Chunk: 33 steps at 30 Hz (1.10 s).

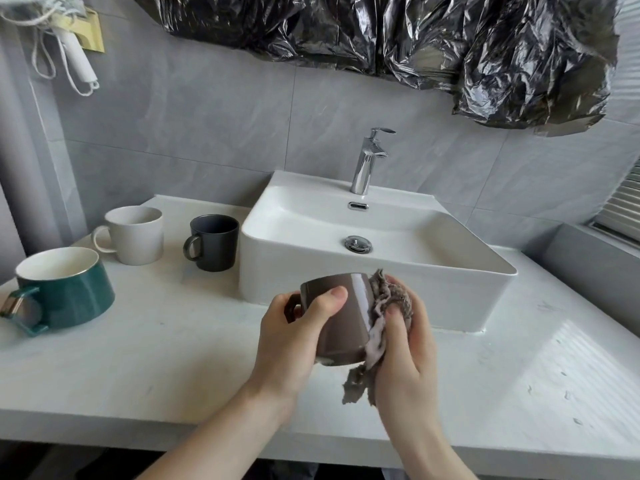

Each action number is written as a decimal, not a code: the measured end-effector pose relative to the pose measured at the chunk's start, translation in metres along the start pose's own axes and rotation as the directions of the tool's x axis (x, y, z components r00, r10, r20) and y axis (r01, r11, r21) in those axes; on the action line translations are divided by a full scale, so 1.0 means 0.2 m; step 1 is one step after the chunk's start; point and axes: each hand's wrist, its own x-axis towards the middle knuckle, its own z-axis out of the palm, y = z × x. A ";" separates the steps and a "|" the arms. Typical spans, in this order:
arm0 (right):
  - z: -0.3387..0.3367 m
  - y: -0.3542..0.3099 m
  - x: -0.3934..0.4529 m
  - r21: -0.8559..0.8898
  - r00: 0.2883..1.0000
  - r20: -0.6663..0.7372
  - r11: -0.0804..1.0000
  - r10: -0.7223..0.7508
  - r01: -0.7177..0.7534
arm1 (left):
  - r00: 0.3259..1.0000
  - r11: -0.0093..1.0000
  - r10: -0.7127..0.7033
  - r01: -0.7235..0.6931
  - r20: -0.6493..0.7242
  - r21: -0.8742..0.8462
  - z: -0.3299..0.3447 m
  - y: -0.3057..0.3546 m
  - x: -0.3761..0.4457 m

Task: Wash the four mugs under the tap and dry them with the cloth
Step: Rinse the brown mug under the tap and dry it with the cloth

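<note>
A glossy brown mug hangs above the counter in front of the sink, tilted with its base toward me. My left hand grips it at the handle side, thumb across its wall. Pressed against the mug's right side is a grey cloth, held by my right hand; a corner of the cloth dangles below. On the counter to the left stand a green mug, a white mug and a dark grey mug, all upright. No water runs from the chrome tap.
The white basin sits on a pale counter. Black plastic sheeting hangs on the wall above. At the upper left a white hair dryer hangs from the wall. Water drops lie on the counter at the right.
</note>
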 end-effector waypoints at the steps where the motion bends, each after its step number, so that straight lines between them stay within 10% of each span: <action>1: 0.02 0.00 -0.04 -0.014 0.995 0.007 0.995 -0.099 0.099 | 1.000 1.000 0.005 -0.006 0.006 0.026 0.00 0.01 0.01; 4: 0.05 0.02 -0.10 -0.217 0.918 0.109 0.892 -0.382 0.397 | 0.997 1.000 0.007 -0.009 0.075 0.028 0.00 0.00 -0.01; 9: 0.02 0.02 0.00 -0.025 0.996 -0.025 0.996 -0.087 0.086 | 0.998 0.999 0.043 -0.043 0.034 -0.014 -0.02 -0.01 -0.01; 14: 0.09 0.02 -0.12 -0.159 0.952 0.076 0.939 -0.296 0.305 | 0.995 1.000 0.030 -0.030 0.098 -0.002 -0.01 0.00 0.00; 20: 0.01 0.04 0.00 0.127 0.955 -0.051 0.951 0.291 -0.283 | 0.988 0.990 0.139 -0.137 0.062 -0.030 -0.03 0.00 -0.03; 23: 0.02 0.04 -0.02 0.319 0.914 -0.108 0.884 0.392 -0.342 | 0.975 0.984 0.176 -0.178 0.138 0.008 -0.01 0.03 -0.03; 28: 0.04 0.06 0.01 0.305 0.948 -0.252 0.946 0.194 -0.112 | 0.946 0.855 0.315 -0.320 0.081 0.408 -0.03 -0.02 0.00; 33: 0.06 0.08 -0.01 0.141 0.966 -0.260 0.990 0.007 0.031 | 0.956 0.937 0.245 -0.276 0.164 0.212 0.01 -0.04 -0.04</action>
